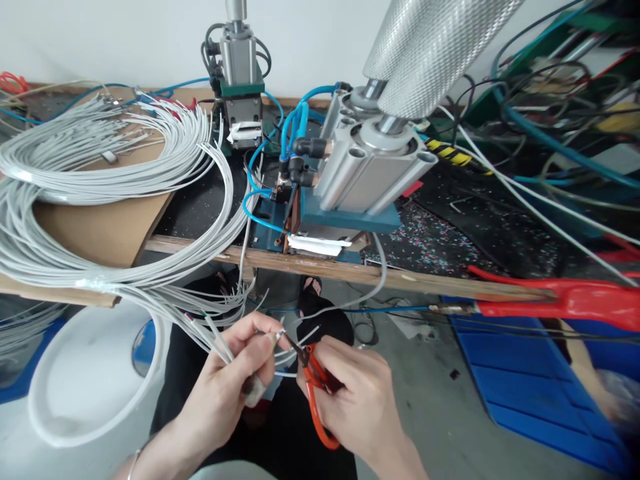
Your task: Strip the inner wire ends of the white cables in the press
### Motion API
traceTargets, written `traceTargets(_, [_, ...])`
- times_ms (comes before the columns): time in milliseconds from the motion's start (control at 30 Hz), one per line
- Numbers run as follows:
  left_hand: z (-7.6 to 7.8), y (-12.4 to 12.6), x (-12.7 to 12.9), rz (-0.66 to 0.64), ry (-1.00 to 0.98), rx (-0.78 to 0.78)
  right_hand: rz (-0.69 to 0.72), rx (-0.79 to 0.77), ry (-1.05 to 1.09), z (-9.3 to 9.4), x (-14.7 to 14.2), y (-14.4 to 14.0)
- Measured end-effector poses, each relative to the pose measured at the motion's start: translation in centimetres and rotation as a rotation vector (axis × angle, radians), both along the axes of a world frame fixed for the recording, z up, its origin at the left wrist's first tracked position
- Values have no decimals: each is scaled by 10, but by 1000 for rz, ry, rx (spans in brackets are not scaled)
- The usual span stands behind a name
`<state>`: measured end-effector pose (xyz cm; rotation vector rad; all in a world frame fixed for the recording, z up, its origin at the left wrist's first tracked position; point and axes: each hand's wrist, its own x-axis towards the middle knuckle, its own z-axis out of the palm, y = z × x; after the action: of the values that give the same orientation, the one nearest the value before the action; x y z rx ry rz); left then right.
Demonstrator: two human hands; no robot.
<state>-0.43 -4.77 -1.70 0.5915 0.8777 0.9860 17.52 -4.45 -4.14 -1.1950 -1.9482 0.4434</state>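
Observation:
My left hand (pixel 235 377) is closed, pinching the end of a grey-white cable (pixel 215 333) between thumb and fingertips. The cable tip pokes out to the right of the fingers. My right hand (pixel 353 393) grips orange-handled scissors (pixel 314 397). Their dark blades point up and left, close to the cable tip; I cannot tell whether they touch it. Under my left fingers a small greyish piece shows, too unclear to name. Behind my left hand, more cable ends trail from a large coiled cable bundle (pixel 190 270) on the bench.
A pneumatic press (pixel 370 167) stands at the bench's wooden edge (pixel 425 281), with a second press (pixel 237 73) further back. A white bucket (pixel 95 380) is at lower left. Red-handled tool (pixel 575 301) and blue bin (pixel 520 393) are at right. Another person's arm (pixel 583 363) shows there.

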Motion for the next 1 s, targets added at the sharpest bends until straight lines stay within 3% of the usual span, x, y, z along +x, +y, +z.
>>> traceTargets(133, [-3, -4, 4, -5, 1, 12, -112, 49, 93, -9, -18, -9])
traceTargets(200, [-6, -8, 5, -6, -9, 10, -207, 0, 254, -12, -23, -10])
traceTargets(333, [-14, -16, 4, 28, -25, -47, -540, -145, 693, -14, -10, -1])
traceTargets(400, [-16, -17, 2, 66, -27, -78, -603, -202, 716, -13, 2, 3])
traceTargets(467, [-15, -15, 1, 83, -35, -80, -534, -260, 607, -11, 10, 3])
traceTargets(700, [-8, -8, 1, 48, -60, -4, -12, -443, 176, 12, 0, -5])
traceTargets(833, [-10, -11, 1, 27, -46, 11, 79, -514, 89, 18, -2, -3])
traceTargets(1000, [-11, -11, 0, 3, -51, 35, 88, -479, 60, 18, 0, -2])
